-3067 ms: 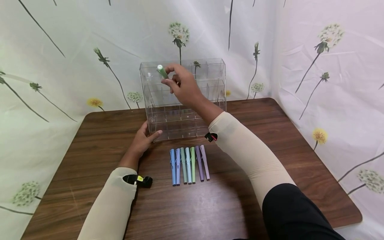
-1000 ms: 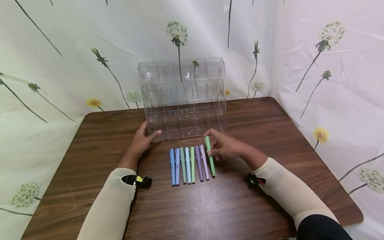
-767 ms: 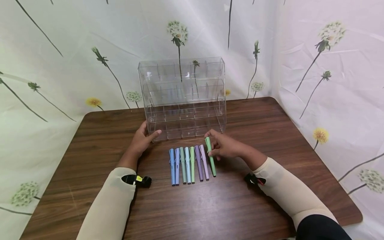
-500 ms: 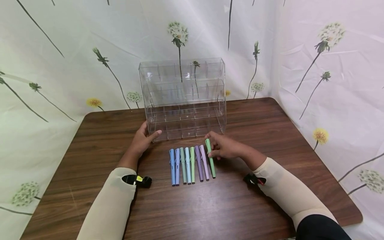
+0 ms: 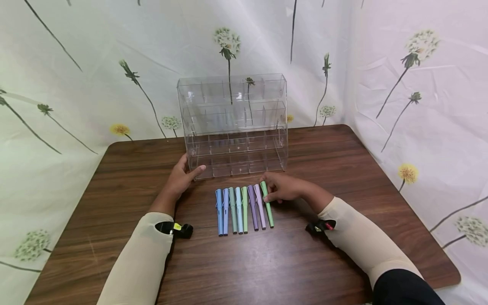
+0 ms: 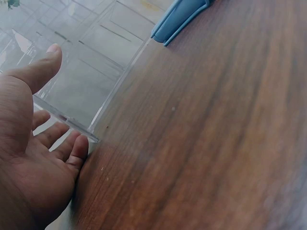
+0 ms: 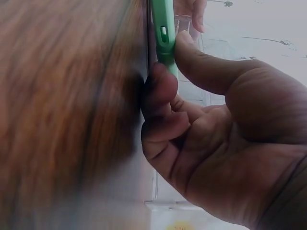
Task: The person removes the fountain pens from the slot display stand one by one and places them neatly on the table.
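At the right end of a row of pens on the table, my right hand [image 5: 284, 187] pinches a green pen [image 5: 268, 207] near its capped upper end. The right wrist view has the green pen [image 7: 165, 36] between thumb and fingers, close to the tabletop. Left of it lie a light purple pen [image 5: 260, 207], a dark purple pen [image 5: 253, 209] and several blue and green ones. My left hand [image 5: 180, 180] rests at the lower left corner of a clear acrylic organizer [image 5: 236, 116]. In the left wrist view its fingers [image 6: 57, 139] lie loosely against the organizer's side, thumb spread.
The tiered organizer, divided into compartments, stands toward the back of the brown wooden table [image 5: 244, 271]. Behind and beside the table hangs a pale curtain [image 5: 152, 38] printed with dandelions. The blue pen [image 5: 219, 212] marks the row's left end.
My right hand came down from the organizer's upper tier with the green pen, to the row's right end. Over the last second it lowered the pen slightly toward the light purple one. The left hand stayed put.
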The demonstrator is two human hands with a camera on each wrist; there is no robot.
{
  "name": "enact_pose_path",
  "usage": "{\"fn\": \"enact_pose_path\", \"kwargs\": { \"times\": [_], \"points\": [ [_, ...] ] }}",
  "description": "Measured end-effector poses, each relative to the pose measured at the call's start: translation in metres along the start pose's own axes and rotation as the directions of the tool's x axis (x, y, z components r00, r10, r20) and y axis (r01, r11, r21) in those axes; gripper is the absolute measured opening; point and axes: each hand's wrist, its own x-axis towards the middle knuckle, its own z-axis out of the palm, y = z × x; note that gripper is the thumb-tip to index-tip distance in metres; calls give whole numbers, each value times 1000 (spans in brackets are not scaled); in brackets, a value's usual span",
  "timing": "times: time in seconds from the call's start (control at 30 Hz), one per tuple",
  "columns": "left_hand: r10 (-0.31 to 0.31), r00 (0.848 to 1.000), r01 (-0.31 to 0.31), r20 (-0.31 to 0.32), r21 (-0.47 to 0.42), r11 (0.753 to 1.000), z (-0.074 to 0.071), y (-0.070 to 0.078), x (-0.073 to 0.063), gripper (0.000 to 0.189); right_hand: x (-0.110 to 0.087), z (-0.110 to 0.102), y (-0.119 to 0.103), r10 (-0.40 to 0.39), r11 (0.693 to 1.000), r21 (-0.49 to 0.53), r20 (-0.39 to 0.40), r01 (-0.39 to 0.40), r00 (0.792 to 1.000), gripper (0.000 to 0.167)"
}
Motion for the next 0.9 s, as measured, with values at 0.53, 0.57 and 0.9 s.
{"fn": "enact_pose_path", "kwargs": {
  "times": [0.53,0.57,0.9],
  "points": [
    [-8,1000,8,-6,-2,1000,-1,-2,1,94,7,2,-1,47,998,-37,-15,-48,999,61],
    [-8,1000,8,-6,-4,1000,-1,-2,1,94,6,3,-1,50,998,-37,-17,-50,999,61],
    [-3,1000,3,-5,6,1000,1,0,0,93,5,3,-2,38,999,-19,-19,-39,999,63]
  ]
}}
